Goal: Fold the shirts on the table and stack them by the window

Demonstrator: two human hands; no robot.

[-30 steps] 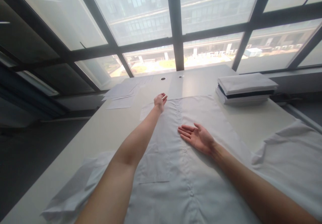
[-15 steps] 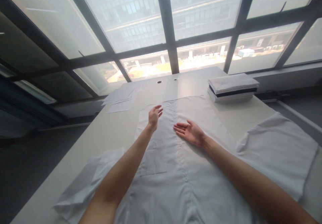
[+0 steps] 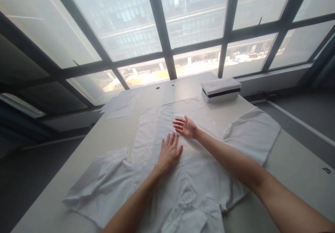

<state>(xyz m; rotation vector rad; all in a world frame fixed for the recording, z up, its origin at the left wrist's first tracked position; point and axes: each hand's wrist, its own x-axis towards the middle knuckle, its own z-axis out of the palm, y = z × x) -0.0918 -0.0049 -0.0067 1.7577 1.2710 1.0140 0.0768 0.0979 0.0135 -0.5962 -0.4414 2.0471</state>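
Left hand (image 3: 170,152) palm down; right hand (image 3: 185,126) just beyond, thumb uppermost.

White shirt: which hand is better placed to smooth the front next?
Left, probably: the left hand is palm down over the middle of the shirt, while the right hand is turned on edge, thumb up.

A pale table (image 3: 295,156) carries a spread white shirt (image 3: 200,163), thin sheets (image 3: 119,103) (paper, probably) and a folded stack (image 3: 221,85).

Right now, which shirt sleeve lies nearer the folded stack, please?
The right-side sleeve; the left-side sleeve, across the shirt body, lies farther from the stack.
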